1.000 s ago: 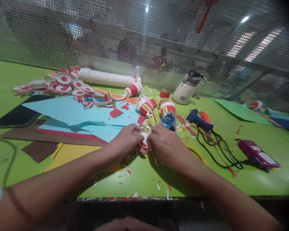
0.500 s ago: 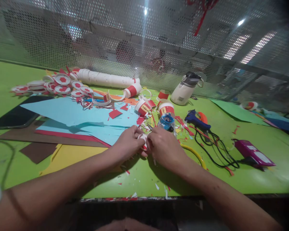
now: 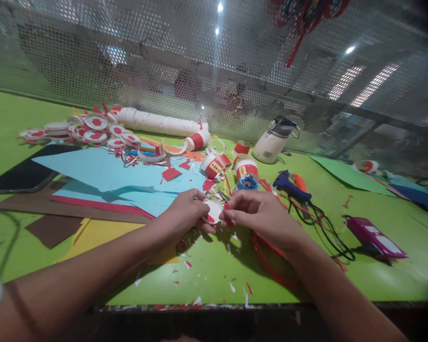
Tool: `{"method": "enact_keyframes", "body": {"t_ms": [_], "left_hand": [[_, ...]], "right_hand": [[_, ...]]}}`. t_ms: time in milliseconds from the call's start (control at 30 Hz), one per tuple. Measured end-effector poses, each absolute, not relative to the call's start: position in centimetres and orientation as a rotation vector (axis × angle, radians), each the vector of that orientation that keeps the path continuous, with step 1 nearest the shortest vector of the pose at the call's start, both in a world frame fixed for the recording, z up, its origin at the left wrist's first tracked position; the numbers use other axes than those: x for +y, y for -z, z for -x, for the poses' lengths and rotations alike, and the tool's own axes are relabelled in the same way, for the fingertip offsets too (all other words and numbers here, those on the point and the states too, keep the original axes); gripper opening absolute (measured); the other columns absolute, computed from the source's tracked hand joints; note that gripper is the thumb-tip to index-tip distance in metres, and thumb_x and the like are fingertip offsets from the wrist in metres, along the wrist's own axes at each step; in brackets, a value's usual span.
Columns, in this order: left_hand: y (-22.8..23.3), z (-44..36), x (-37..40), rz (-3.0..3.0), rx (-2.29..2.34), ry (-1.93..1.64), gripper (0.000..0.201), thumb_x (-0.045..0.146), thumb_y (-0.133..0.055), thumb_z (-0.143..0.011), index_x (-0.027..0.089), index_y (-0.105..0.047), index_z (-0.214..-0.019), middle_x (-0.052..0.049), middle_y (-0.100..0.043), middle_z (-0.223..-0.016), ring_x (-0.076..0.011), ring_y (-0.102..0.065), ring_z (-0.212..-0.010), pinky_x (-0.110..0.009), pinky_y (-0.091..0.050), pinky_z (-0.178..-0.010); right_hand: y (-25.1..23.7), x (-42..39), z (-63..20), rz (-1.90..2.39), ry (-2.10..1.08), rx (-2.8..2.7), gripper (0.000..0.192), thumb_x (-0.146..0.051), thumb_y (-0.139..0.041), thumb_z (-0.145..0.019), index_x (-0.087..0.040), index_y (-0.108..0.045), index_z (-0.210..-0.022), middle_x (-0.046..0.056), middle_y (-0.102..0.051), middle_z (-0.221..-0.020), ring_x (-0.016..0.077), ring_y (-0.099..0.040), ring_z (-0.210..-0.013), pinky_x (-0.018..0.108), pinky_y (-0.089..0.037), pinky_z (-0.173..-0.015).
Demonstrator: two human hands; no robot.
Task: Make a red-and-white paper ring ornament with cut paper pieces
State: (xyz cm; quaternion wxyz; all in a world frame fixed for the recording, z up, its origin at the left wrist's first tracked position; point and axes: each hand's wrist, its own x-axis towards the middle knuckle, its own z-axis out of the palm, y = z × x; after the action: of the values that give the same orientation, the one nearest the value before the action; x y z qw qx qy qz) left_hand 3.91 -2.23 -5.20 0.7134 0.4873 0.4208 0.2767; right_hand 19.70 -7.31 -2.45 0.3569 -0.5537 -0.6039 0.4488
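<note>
Over green table [image 3: 342,266], L hand [image 3: 185,213] & R hand [image 3: 262,216] together pinch 1 white disc [image 3: 213,211]; 2 cups [image 3: 231,166] behind

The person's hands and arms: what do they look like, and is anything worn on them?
Both the left hand and the right hand are bare: no gloves, and no rings or watch that I can see. Both forearms are also bare up to the picture's lower edge, so no sleeves show. A thin dark band seems to cross the left forearm near the lower left corner; it is too blurred to identify.
</note>
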Motion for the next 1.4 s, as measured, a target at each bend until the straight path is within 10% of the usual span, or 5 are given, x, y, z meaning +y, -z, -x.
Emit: {"method": "enact_keyframes", "body": {"t_ms": [167, 733, 1400], "left_hand": [[5.2, -3.8, -2.2, -1.094, 0.935, -0.610, 0.018, 0.005, -0.049, -0.073, 0.014, -0.044, -0.087, -0.009, -0.067, -0.066, -0.0186, -0.067, -0.059, -0.027, -0.053, -0.055], [5.2, -4.1, -2.6, -1.152, 0.926, -0.575, 0.020, 0.001, -0.046, -0.070, 0.014, -0.043, -0.085, -0.009, -0.066, -0.064, -0.0200, -0.066, -0.054, -0.028, -0.053, -0.049], [5.6, -4.3, -2.9, -1.267, 0.936, -0.523, 0.011, 0.008, -0.052, -0.074, 0.014, -0.046, -0.081, -0.006, -0.063, -0.059, -0.0193, -0.064, -0.050, -0.031, -0.053, -0.048]], "right_hand": [[2.9, -6.8, -20.7, 1.304, -1.410, -1.372, 0.016, -0.026, -0.070, -0.070, -0.014, -0.061, -0.074, 0.003, -0.067, -0.064, 0.0133, -0.063, -0.058, 0.029, -0.051, -0.059], [4.2, -5.3, -20.9, 1.562, -0.705, -1.856, 0.028, -0.021, -0.059, -0.075, -0.013, -0.064, -0.102, -0.004, -0.051, -0.061, 0.0091, -0.044, -0.054, 0.022, -0.037, -0.051], [4.5, -5.3, -20.7, 1.545, -0.599, -2.030, 0.042, -0.014, -0.058, -0.075, -0.015, -0.057, -0.116, -0.004, -0.052, -0.062, 0.0095, -0.046, -0.056, 0.022, -0.038, -0.055]]}}
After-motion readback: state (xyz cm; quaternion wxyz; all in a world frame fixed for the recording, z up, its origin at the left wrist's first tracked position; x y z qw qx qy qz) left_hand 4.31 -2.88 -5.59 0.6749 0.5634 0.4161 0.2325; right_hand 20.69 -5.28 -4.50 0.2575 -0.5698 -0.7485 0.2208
